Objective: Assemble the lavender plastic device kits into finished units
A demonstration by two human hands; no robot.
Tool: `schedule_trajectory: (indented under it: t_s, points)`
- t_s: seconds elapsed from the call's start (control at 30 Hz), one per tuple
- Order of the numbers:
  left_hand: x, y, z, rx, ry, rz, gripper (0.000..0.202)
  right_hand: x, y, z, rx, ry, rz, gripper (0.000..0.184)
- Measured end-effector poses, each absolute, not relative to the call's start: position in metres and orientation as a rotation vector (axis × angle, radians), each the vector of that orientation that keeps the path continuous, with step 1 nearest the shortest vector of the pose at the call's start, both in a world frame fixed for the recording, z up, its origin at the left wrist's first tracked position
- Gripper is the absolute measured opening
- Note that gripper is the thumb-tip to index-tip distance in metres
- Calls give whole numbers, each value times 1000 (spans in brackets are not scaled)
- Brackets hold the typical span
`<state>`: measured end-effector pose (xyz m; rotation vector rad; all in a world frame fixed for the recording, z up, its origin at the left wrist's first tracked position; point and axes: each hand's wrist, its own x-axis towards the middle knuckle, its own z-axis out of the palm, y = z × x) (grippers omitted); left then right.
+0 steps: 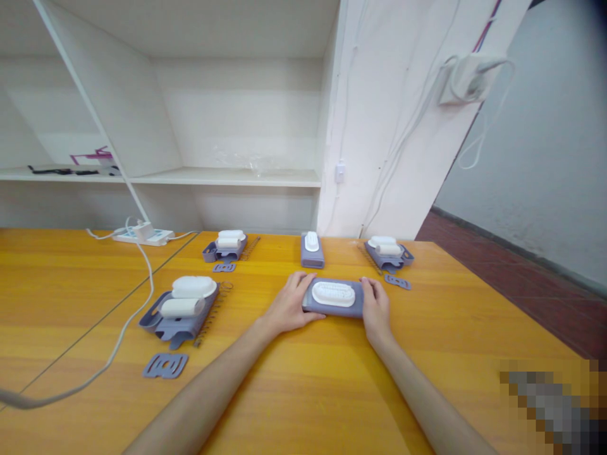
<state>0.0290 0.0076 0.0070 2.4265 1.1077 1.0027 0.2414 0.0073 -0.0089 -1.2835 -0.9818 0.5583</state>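
Note:
A grey-blue rectangular block with a white oval ribbed insert [333, 296] lies flat on the orange wooden table [303, 379] in front of me. My left hand [290, 305] grips its left end, fingers curled over the edge. My right hand [376, 308] clasps its right end the same way. Both forearms reach in from the bottom of the view.
Similar grey-and-white sets lie around: a large one [183, 308] with a flat grey plate [165, 364] at left, one [226, 245] at back left, an upright piece [312, 249] behind the block, another [387, 251] at back right. A white cable [137, 297] runs from a power strip [142, 235]. White shelves stand behind.

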Motion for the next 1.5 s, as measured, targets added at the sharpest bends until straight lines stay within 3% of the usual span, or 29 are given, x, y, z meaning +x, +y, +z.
schedule_trajectory:
  t_s: [0.7, 0.87, 1.03, 1.23, 1.5]
  points:
    - [29, 15, 0, 2212, 1237, 1006, 94, 236, 2, -10, -1433, -1332, 358, 38]
    - [29, 18, -4, 2106, 1236, 1095, 95, 244, -5, -1, -1614, -1232, 228, 48]
    - [31, 20, -8, 2107, 1248, 1119, 84, 251, -16, 12, -1563, -1299, 35, 46]
    - [30, 20, -10, 2201, 1259, 1125, 65, 219, -35, 25, -1313, -2144, -334, 42]
    - [31, 20, -8, 2228, 1280, 1117, 60, 200, -55, 43, -1737, -2215, -589, 42]
